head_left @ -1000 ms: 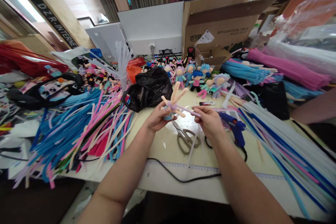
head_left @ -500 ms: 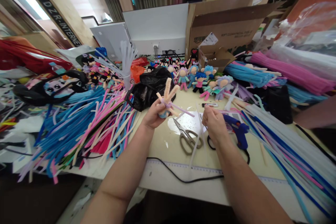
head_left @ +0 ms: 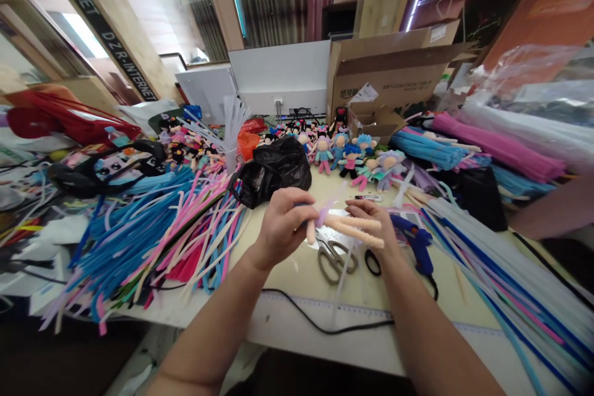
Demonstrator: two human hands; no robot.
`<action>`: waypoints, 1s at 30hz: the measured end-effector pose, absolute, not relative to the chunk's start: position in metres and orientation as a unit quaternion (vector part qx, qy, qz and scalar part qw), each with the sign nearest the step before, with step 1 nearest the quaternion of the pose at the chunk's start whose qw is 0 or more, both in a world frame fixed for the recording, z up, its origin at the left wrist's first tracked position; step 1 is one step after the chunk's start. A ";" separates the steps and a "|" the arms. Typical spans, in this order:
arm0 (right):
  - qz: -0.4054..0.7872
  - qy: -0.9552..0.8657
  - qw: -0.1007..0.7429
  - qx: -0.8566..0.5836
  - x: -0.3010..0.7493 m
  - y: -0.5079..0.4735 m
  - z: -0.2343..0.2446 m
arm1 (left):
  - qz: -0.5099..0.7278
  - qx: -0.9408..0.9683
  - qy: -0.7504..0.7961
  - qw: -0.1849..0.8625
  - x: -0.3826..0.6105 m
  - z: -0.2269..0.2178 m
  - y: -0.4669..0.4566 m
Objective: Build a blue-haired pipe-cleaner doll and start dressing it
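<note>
My left hand [head_left: 288, 226] is closed around a small doll of fuzzy pipe cleaners, its body mostly hidden in my fingers. The doll's two peach legs [head_left: 355, 230] point right, and a lilac pipe cleaner [head_left: 326, 213] is wrapped at its middle. Behind the leg ends is my right hand [head_left: 378, 223], fingers stretched left and slightly apart, with nothing visible in them; the legs partly cover it. Grey-handled scissors [head_left: 333, 260] lie on the table below the doll. A blue glue gun [head_left: 417, 241] rests right of my right hand.
Finished dolls [head_left: 350, 161] crowd the back of the table, beside a black plastic bag [head_left: 278, 167]. Loose pipe cleaners [head_left: 139, 223] are heaped at left, with more bundles [head_left: 501, 260] at right. A cardboard box [head_left: 385, 74] stands behind. A black cord [head_left: 320, 322] crosses the front.
My left hand has turned the doll, so its legs swing from pointing up to pointing right. The right fist has loosened, its fingers now reaching left near the doll. The camera view has tilted up slightly.
</note>
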State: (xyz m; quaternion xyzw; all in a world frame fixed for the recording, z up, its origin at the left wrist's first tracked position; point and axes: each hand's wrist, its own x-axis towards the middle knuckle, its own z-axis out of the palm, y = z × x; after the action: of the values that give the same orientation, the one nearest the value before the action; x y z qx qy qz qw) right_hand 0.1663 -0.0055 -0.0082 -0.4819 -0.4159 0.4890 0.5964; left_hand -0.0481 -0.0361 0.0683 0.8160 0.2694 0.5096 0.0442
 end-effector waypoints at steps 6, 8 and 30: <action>0.471 -0.416 0.544 -0.556 0.165 -0.008 0.003 | 0.525 0.821 0.205 -0.090 -0.043 0.059 -0.043; 0.454 -0.441 0.533 -0.562 0.165 -0.009 0.004 | 0.529 0.816 0.209 -0.102 -0.041 0.053 -0.041; 0.607 -0.406 0.513 -0.452 0.160 -0.028 0.015 | 0.520 0.809 0.243 -0.129 -0.037 0.022 -0.026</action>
State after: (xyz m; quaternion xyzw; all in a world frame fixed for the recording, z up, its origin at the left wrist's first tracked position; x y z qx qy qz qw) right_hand 0.1598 -0.0277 0.0150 -0.4521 -0.4060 0.6065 0.5128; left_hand -0.0372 -0.0262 0.0217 0.8087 0.2431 0.5199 -0.1292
